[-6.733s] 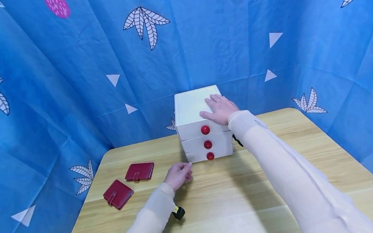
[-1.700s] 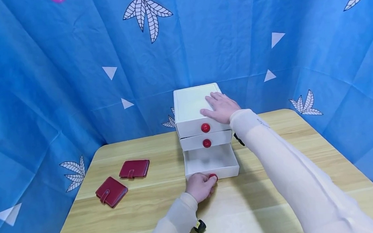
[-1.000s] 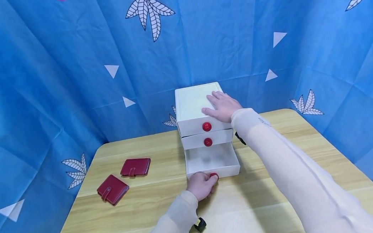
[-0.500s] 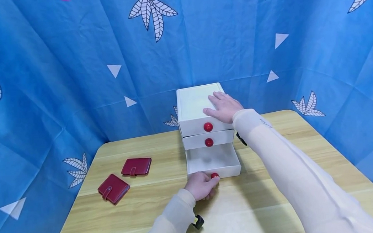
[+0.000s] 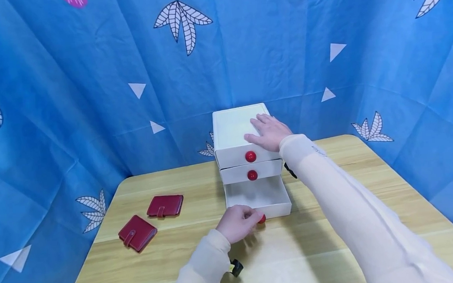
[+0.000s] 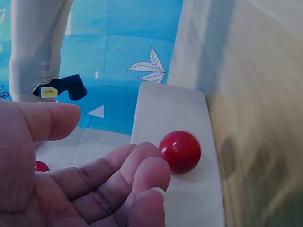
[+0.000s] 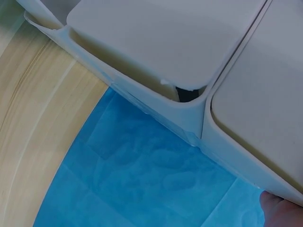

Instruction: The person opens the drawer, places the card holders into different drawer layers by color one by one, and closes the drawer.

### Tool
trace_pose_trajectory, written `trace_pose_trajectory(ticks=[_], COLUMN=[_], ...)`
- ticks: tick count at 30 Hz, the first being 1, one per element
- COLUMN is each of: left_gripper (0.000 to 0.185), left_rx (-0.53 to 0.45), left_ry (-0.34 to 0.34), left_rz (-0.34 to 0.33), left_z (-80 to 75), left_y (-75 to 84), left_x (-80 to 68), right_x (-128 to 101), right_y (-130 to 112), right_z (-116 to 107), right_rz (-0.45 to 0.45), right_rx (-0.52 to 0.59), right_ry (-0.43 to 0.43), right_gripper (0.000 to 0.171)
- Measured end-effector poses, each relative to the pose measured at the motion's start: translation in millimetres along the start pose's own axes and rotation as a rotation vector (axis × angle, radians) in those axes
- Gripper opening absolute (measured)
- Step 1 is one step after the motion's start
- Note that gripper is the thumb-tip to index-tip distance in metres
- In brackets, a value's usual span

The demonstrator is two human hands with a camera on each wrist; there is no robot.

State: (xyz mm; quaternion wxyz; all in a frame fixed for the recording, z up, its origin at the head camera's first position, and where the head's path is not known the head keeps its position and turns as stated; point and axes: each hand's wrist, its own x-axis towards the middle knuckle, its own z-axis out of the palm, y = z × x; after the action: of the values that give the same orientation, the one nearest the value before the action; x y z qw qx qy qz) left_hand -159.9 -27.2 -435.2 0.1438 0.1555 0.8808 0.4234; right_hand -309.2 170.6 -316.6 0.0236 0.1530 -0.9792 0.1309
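Observation:
A white three-drawer box (image 5: 233,128) stands at the back of the wooden table (image 5: 333,226). Its bottom drawer (image 5: 255,194) is pulled out and looks empty. My left hand (image 5: 237,222) hovers just left of that drawer's red knob (image 5: 261,219). In the left wrist view its fingers (image 6: 118,175) are loosely curled and the knob (image 6: 180,151) lies apart from them. My right hand (image 5: 269,132) rests flat on the box's top. The two upper drawers, each with a red knob (image 5: 250,156), are pushed in.
Two red wallets (image 5: 165,206) (image 5: 137,232) lie on the left of the table. Blue patterned cloth (image 5: 91,102) closes in the table at the back and both sides. The right wrist view shows the box's side (image 7: 189,42) close above cloth and table edge.
The left hand pulled the bottom drawer out, held its knob until half a second ago, and has now let go and drawn slightly left. The right hand has stayed on the box.

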Motion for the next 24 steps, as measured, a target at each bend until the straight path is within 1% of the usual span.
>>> trace_pose_trajectory(ticks=[4,7,13,21,24], left_gripper=[0.031,0.029,0.03,0.031,0.032], left_rx=[0.053,0.073,0.077,0.117,0.132], left_ry=[0.031,0.055,0.1,0.159,0.19], left_rz=[0.021,0.035,0.019,-0.003,0.001], left_z=[-7.2,-14.3,-28.6,-47.3,-55.5], left_y=[1.2,1.0,-0.8,-11.9,-17.5], left_x=[-1.0,-3.3,-9.4,-19.2,-22.7], right_x=[-0.1,-0.4,-0.9,-0.6,-1.0], right_y=[1.1,1.8,2.5,1.6,1.7], right_z=[0.3,0.4,0.8,0.1,-0.9], right_rz=[-0.005,-0.014,-0.016,-0.018,-0.018], right_rx=[0.0,0.003,0.005,-0.002,-0.002], right_ry=[0.003,0.004,0.01,0.0,0.001], right_gripper=[0.081,0.081,0.08,0.081,0.081])
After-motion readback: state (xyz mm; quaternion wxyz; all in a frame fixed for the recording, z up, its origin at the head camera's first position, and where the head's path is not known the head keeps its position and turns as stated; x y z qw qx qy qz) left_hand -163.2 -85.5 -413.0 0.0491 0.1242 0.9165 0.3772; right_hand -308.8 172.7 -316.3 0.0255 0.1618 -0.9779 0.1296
